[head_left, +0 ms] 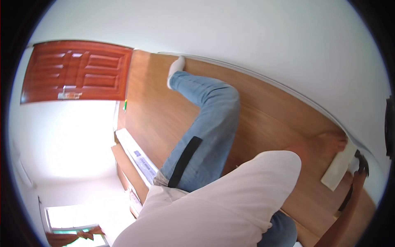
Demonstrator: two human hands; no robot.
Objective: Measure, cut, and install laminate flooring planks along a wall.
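My left hand (pixel 334 142) is low by the wall at the right, its fingers at one end of a short pale block (pixel 338 168). Blur hides how far they wrap round it. The block lies on the brown wood-look floor boards (pixel 263 123), close to the wall's foot. Just beside it, my right hand (pixel 358 178) is closed round a hammer (pixel 362 162) with a dark head, gripping it near the head. Part of the dark handle slants down past the wrist.
My bent leg in blue jeans (pixel 214 107) stretches across the floor, the socked foot (pixel 177 69) near the white wall (pixel 230 29). A long white package (pixel 135 154) and more boards (pixel 127 175) lie at left. Beyond are a red-brown door (pixel 78 72) and a window (pixel 70 216).
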